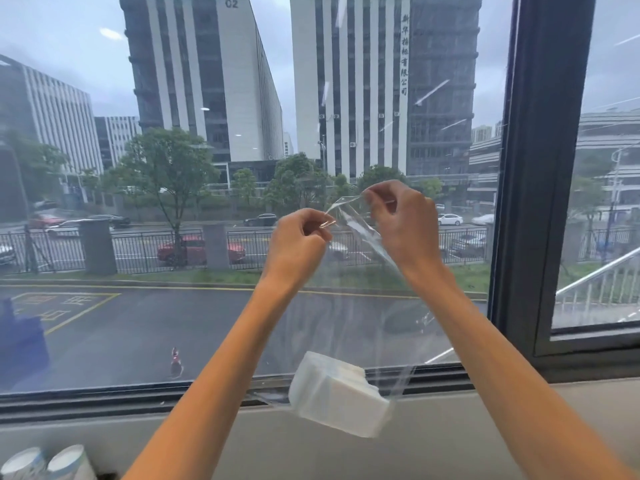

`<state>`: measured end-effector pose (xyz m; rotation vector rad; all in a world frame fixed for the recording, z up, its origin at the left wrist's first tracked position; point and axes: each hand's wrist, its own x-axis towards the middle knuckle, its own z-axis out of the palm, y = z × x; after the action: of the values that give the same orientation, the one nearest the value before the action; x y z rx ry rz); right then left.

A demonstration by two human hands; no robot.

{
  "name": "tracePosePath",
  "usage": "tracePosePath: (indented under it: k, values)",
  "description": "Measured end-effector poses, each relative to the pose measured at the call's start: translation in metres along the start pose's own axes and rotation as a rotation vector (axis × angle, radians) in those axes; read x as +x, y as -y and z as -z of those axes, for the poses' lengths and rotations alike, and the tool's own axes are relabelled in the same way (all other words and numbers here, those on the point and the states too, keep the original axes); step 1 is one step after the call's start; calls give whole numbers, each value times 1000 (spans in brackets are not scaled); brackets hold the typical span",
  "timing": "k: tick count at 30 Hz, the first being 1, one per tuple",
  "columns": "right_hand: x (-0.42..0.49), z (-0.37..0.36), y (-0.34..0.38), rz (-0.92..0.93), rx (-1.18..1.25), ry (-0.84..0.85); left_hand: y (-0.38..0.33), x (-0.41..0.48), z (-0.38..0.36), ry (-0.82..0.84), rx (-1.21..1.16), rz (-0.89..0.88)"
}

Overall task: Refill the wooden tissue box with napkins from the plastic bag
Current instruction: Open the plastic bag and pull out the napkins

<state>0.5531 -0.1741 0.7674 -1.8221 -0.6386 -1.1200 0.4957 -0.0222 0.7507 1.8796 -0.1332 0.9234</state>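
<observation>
A clear plastic bag [360,306] hangs in front of the window, held up at chest height. My left hand [298,242] pinches one side of its top edge. My right hand [403,223] pinches the other side, a little higher, and the mouth is pulled apart between them. A white stack of napkins [337,393] lies tilted in the bottom of the bag, level with the window sill. The wooden tissue box is not in view.
A large window with a dark frame [540,168] fills the view ahead, above a grey sill [138,434]. Two white paper cups [48,464] stand at the lower left corner.
</observation>
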Motion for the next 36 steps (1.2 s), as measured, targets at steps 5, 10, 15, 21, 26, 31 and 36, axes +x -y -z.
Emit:
tracePosePath:
  k: [5, 10, 15, 21, 26, 31, 36]
  values:
    - [-23, -3, -3, -13, 33, 45, -1, 3, -2, -53, 3, -6]
    - [-45, -21, -13, -23, -58, -21, 0, 0, -1, -60, 52, -32]
    - [-19, -1, -22, -33, -120, -201, 7, -3, 7, -99, 101, -16]
    - [-57, -6, -10, -28, 70, 22, 2, -2, 3, -96, 14, -33]
    - [-56, -16, -9, 96, -148, -106, -5, -10, -7, -52, -2, -48]
    - [-39, -1, -27, 88, -196, -256, -1, -10, -5, -80, 12, -36]
    - [-49, 5, -28, 83, -26, -143, 0, -7, -7, -82, -25, -30]
